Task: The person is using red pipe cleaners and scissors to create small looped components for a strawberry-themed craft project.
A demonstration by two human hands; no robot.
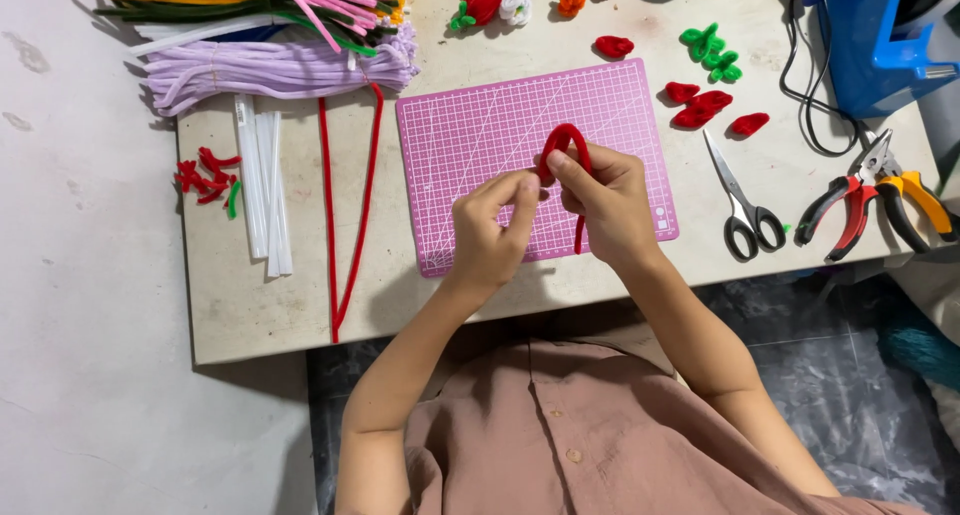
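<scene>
Both hands meet over a pink cutting mat [470, 135] on a small beige table [260, 305]. A red pipe cleaner [567, 135] is bent into a loop between them. My right hand [605, 205] pinches the loop near its top, and a loose red end hangs down beside that hand's fingers. My left hand [488, 230] grips the loop's lower left part with thumb and forefinger.
Bundles of lilac, pink and green pipe cleaners [270, 65] lie at the back left, with a long folded red pipe cleaner [352, 205] and white sticks [262, 185]. Finished red pieces [705, 107], green pieces [712, 53], scissors [742, 203], pliers [870, 190] and a blue device [875, 40] sit right.
</scene>
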